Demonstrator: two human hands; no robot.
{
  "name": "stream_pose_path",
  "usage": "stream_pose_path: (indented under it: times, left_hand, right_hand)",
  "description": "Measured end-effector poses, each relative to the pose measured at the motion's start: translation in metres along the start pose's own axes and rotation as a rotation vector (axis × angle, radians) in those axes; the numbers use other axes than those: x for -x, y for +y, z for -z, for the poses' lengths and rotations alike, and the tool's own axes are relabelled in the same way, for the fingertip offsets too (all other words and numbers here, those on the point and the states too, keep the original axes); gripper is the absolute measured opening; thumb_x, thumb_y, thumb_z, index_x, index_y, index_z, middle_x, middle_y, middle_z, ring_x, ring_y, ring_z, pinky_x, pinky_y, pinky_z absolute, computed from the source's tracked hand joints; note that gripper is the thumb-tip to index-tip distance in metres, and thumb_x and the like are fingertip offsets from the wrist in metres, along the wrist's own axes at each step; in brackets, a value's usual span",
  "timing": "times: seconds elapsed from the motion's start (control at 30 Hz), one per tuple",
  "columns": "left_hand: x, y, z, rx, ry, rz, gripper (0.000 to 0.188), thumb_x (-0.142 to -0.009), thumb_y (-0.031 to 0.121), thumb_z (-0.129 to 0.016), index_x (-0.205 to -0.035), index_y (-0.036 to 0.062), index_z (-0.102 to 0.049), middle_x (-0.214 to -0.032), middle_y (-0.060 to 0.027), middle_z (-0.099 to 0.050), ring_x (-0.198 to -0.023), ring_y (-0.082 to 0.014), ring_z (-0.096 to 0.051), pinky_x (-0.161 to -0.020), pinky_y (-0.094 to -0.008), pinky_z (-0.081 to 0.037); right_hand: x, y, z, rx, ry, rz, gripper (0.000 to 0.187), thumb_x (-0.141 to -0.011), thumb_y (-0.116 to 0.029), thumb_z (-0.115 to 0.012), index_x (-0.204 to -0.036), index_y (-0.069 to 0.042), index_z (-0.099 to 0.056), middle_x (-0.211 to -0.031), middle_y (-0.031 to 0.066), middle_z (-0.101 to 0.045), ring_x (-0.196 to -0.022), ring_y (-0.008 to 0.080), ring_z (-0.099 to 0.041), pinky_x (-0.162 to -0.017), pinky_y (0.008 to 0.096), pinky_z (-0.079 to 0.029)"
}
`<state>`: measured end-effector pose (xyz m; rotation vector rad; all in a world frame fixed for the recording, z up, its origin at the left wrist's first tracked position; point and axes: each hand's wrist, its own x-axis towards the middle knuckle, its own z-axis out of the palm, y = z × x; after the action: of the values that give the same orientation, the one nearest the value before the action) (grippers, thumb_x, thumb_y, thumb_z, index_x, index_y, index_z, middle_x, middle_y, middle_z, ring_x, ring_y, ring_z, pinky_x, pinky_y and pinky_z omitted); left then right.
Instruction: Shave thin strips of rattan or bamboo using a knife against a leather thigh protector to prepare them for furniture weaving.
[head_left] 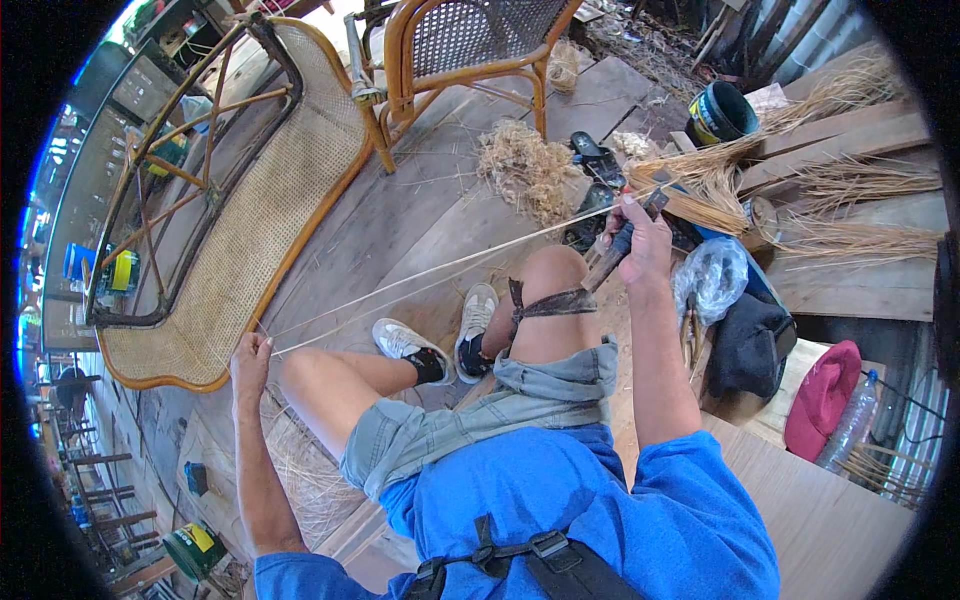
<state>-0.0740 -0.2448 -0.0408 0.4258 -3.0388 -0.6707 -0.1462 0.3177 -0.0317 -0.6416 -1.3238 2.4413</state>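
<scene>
My left hand [252,365] is closed, pinching one end of a long pale rattan strip [430,268] beside my left knee. The strip stretches up across my legs to my right hand [640,240], with a second thin strand running just below it. Closed fingers of my right hand also grip a dark-handled knife [607,264], tilted above my right knee; its blade is partly hidden by the hand. A dark cloth band [552,304] is tied around that knee.
A woven cane bench [230,220] lies tipped at left, near a cane chair [470,60]. Rattan shavings [525,170] heap ahead. At right are rattan bundles [840,180], a dark bucket [722,113], a black cap [750,345], a red cap [822,397] and a plastic bottle [850,420].
</scene>
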Motion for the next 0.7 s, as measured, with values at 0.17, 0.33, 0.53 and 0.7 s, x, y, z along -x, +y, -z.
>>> stream_pose_path:
  times: [0.17, 0.33, 0.53, 0.7]
  left_hand:
    - [0.008, -0.014, -0.007, -0.024, 0.005, 0.038, 0.022, -0.081, 0.018, -0.058, -0.073, 0.0019, -0.046, -0.063, -0.0034, -0.042, -0.061, -0.0134, -0.041, -0.057, -0.0293, -0.038]
    - [0.012, -0.038, -0.003, -0.023, 0.027, 0.072, 0.022, -0.08, 0.019, -0.059, -0.073, 0.0002, -0.049, -0.063, -0.0113, -0.05, -0.059, -0.0204, -0.048, -0.058, -0.0342, -0.04]
    - [0.02, -0.047, 0.0, -0.029, 0.051, 0.039, 0.022, -0.08, 0.018, -0.059, -0.073, 0.0003, -0.049, -0.063, -0.0112, -0.05, -0.059, -0.0198, -0.048, -0.058, -0.0339, -0.041]
    - [0.021, -0.041, 0.003, -0.046, 0.027, 0.062, 0.021, -0.08, 0.019, -0.059, -0.075, 0.0006, -0.049, -0.063, -0.0108, -0.05, -0.059, -0.0202, -0.048, -0.058, -0.0339, -0.041]
  right_hand:
    - [0.002, 0.008, 0.0, -0.005, -0.005, -0.032, 0.01, -0.078, -0.01, -0.063, -0.083, -0.008, -0.055, -0.069, 0.0041, -0.058, -0.054, 0.0136, -0.054, -0.041, 0.0275, -0.043]
    - [0.0, 0.013, 0.004, 0.026, -0.001, -0.048, 0.012, -0.079, -0.012, -0.063, -0.087, -0.009, -0.054, -0.067, 0.0025, -0.054, -0.055, 0.0138, -0.051, -0.043, 0.0292, -0.041]
    - [0.002, 0.018, 0.003, 0.043, 0.003, -0.066, 0.013, -0.078, -0.012, -0.065, -0.085, -0.009, -0.054, -0.068, 0.0032, -0.056, -0.055, 0.0147, -0.052, -0.043, 0.03, -0.042]
    - [0.004, 0.018, 0.0, 0.025, 0.03, -0.069, 0.014, -0.077, -0.012, -0.066, -0.084, -0.008, -0.054, -0.068, 0.0042, -0.057, -0.056, 0.0153, -0.053, -0.043, 0.0296, -0.042]
